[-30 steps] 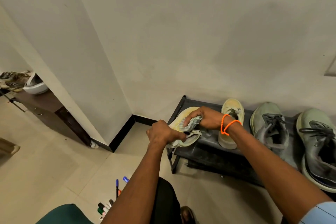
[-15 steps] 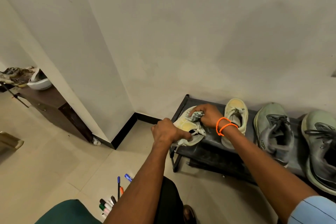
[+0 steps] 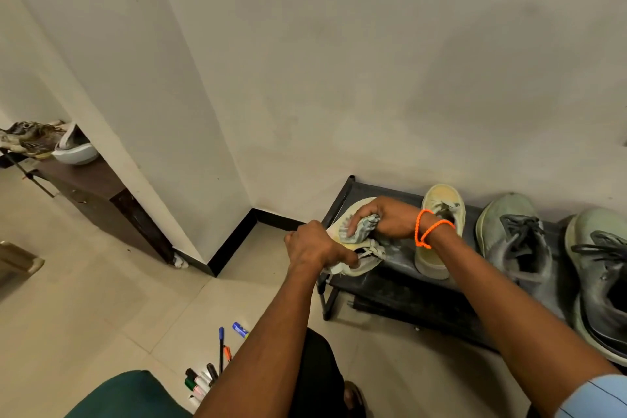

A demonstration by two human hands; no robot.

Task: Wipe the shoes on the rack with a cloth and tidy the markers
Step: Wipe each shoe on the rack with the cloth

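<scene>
Since 1 s ago our right hand [image 3: 386,217] w/ the cloth [image 3: 361,229] has slid from mid-shoe toward the toe of the pale shoe [image 3: 353,210], so wiping of this first shoe is moving along; the 3 others to the right look untouched. Right hand is closed, bunching the cloth and pressing it on the upper. Left hand [image 3: 315,246] is closed around the heel end, steadying it at the rack's [image 3: 400,258] left end. Markers [image 3: 207,373] lie on the floor below our left arm, not tidied yet.
</scene>
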